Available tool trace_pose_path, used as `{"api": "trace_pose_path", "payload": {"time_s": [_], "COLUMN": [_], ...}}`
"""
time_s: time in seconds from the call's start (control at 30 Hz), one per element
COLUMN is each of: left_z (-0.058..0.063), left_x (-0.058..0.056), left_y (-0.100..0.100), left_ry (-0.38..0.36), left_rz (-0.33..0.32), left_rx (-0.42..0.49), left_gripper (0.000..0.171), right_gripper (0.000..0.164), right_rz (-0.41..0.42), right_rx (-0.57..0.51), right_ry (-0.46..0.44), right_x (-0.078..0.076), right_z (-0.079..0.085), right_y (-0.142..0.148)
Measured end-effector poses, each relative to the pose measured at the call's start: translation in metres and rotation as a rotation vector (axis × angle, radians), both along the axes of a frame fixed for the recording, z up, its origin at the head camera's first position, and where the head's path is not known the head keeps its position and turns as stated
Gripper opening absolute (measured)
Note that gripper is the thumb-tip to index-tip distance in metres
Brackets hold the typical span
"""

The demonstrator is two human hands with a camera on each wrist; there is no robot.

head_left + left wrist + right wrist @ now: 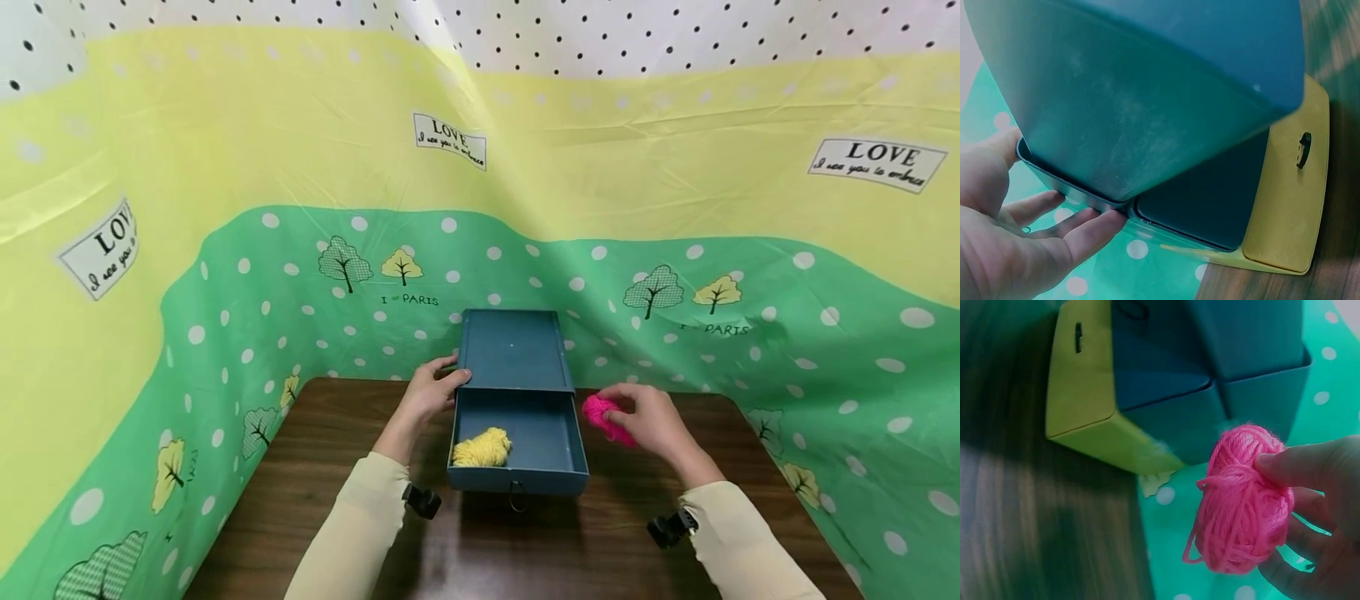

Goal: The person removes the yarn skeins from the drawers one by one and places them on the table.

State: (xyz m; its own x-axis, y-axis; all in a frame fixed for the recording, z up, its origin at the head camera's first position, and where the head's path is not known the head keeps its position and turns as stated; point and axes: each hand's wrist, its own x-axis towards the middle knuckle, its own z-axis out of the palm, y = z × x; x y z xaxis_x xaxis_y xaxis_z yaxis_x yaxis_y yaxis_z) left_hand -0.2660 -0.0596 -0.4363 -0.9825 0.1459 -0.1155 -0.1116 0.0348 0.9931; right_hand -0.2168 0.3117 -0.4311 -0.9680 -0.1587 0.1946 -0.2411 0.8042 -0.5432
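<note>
A blue drawer box (513,350) stands on the table with its upper drawer (547,479) pulled out. Inside the drawer, at its left front corner, lies a yellow yarn skein (482,448). My left hand (429,393) rests against the left side of the casing, thumb at the top front edge. In the left wrist view, its spread fingers (1094,237) touch the casing's rim. To the right of the drawer, my right hand (648,417) pinches a pink yarn skein (1244,500) between thumb and fingers, with a loose strand hanging off it.
A yellow drawer front (1294,194) with a black handle shows below the blue part in the wrist views. A small ring pull (517,497) hangs on the open drawer's front. The brown wooden table (300,467) meets a green and yellow patterned curtain (517,267) behind.
</note>
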Motion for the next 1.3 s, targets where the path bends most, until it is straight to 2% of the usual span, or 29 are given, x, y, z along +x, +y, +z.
{"api": "trace_pose_path", "payload": {"time_s": [0.4, 0.57, 0.87, 1.1, 1.3], "left_z": [-0.002, -0.002, -0.002, -0.003, -0.003], "left_x": [-0.003, -0.001, -0.001, 0.000, -0.001], "left_y": [-0.002, -0.001, -0.001, 0.000, 0.000], "left_ry": [0.014, 0.016, 0.023, 0.015, 0.015], "left_rz": [-0.001, -0.002, -0.004, 0.005, 0.013], "left_rx": [-0.017, -0.024, -0.033, -0.048, -0.045], "left_gripper": [0.067, 0.067, 0.067, 0.067, 0.065], "right_gripper": [0.024, 0.023, 0.023, 0.022, 0.022], "right_rz": [-0.024, -0.025, -0.021, -0.073, -0.094], "right_rx": [-0.033, -0.025, -0.012, -0.010, -0.016], "right_ry": [-0.108, -0.116, -0.156, -0.152, -0.154], "right_x": [-0.014, -0.016, -0.017, -0.015, -0.018], "right_z": [-0.042, -0.058, -0.076, -0.102, -0.116], "right_y": [0.010, 0.015, 0.016, 0.015, 0.015]}}
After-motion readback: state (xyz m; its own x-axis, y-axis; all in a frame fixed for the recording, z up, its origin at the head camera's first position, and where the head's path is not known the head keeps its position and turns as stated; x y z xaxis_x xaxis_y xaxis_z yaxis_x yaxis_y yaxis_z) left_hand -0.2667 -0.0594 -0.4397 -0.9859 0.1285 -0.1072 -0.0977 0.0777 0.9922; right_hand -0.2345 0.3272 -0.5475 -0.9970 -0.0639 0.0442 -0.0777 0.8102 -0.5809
